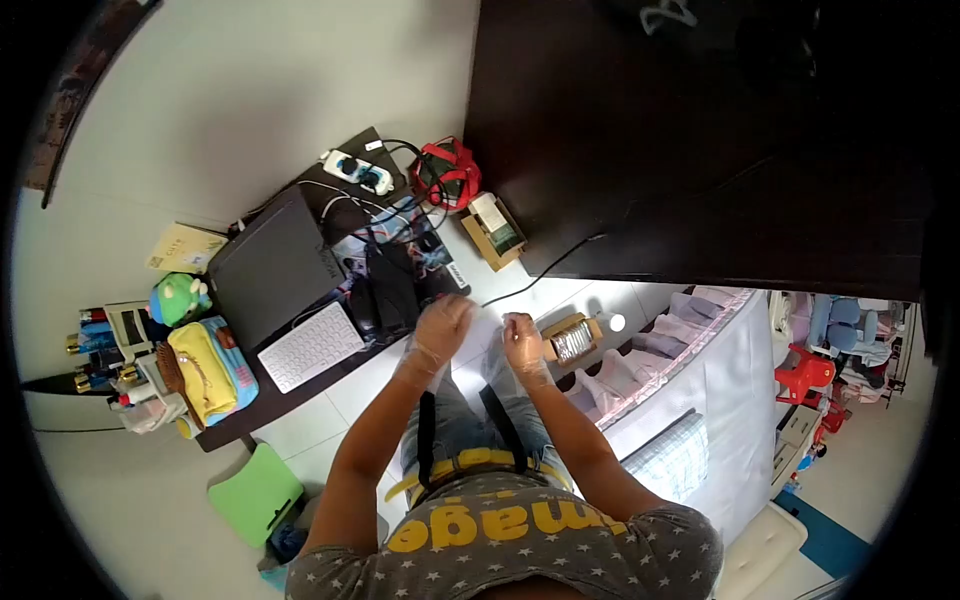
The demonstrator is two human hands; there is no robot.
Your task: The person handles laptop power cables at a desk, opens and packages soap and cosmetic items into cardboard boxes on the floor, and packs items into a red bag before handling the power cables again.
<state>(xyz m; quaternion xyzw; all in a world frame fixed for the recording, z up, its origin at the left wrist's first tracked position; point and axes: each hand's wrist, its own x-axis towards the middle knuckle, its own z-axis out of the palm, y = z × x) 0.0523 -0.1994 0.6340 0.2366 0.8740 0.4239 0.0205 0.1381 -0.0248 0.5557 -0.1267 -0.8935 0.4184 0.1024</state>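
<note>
Both hands are held out in front of my lap, apart from each other, with what looks like thin clear plastic around the wrists. My left hand (441, 330) is closed, near the table's corner beside a black bag-like item (388, 285). My right hand (524, 345) has its fingers curled together, just left of an open cardboard box (573, 341) with packed items in it. A pale, see-through plastic film (484, 338) hangs between the hands, and both seem to pinch it. Its exact shape is unclear against the bright floor.
The dark table (245, 415) carries a closed laptop (275, 265), a white keyboard (311, 346), a power strip (358, 172) and tangled cables. A small carton (493, 232) stands by a red-strapped bag (447, 174). A dark cabinet (680, 150) rises ahead; a bed (700, 400) lies right; a green stool (255, 490) lies left.
</note>
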